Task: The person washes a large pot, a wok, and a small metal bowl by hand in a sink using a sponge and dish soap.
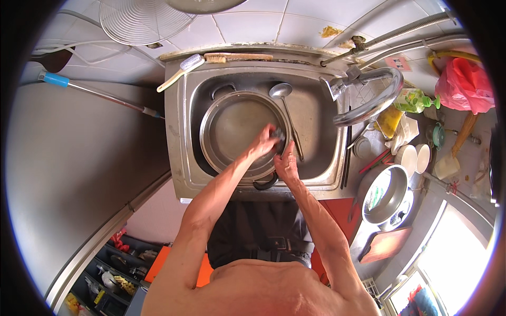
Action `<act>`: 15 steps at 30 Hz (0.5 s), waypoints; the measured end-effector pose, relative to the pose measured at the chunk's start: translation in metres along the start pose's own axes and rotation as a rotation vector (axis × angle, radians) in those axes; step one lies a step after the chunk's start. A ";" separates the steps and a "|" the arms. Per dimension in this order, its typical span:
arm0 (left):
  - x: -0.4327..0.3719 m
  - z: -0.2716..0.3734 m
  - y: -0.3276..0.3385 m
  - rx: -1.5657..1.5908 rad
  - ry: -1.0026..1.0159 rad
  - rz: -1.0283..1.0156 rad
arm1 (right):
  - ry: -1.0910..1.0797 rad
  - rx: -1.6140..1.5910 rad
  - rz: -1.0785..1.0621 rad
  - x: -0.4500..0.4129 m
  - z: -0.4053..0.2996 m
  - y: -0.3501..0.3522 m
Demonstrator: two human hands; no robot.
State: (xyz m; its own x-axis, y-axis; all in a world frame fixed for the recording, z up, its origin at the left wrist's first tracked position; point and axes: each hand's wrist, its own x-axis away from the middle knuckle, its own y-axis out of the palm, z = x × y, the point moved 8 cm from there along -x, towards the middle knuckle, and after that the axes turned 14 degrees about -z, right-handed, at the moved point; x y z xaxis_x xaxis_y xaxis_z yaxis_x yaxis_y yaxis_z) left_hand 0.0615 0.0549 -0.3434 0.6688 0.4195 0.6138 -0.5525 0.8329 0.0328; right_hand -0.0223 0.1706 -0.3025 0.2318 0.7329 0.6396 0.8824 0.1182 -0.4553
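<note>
A wide round metal pot (233, 126) with dark loop handles sits in the stainless-steel sink (322, 150). My left hand (264, 143) reaches inside it and presses a dark grey scrubber (278, 135), slightly blurred, to the inner wall on the right. Close by, my right hand (287, 165) grips the pot's right rim, thumb along the outside. One loop handle (266, 182) points toward me, just left of that hand. Beside the pot, a metal ladle (280, 91) lies in the sink, its bowl at the far end.
A chrome faucet (375, 106) arches over the sink's right edge. Along the back ledge lie a wooden brush (241, 57) and a white-handled brush (182, 71). On the right counter stand a metal pan (385, 213), white cups (406, 158) and a green soap bottle (411, 100).
</note>
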 end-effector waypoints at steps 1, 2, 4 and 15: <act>-0.011 -0.010 -0.026 0.251 0.129 0.092 | -0.031 0.037 0.001 0.000 -0.018 0.013; -0.027 0.028 -0.017 0.584 0.133 0.165 | -0.072 0.080 0.101 -0.004 0.011 0.005; -0.042 0.037 -0.067 0.730 0.128 0.342 | -0.042 -0.006 0.038 -0.006 0.013 -0.001; 0.019 -0.084 -0.162 1.382 0.220 0.959 | -0.071 0.052 0.048 -0.003 0.002 0.018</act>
State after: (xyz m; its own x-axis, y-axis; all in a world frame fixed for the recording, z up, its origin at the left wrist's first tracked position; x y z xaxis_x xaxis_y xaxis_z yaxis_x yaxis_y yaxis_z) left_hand 0.2053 -0.0414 -0.4037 -0.1540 0.6863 0.7109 -0.6799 -0.5956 0.4277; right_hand -0.0081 0.1723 -0.3136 0.2423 0.7838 0.5717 0.8479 0.1153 -0.5174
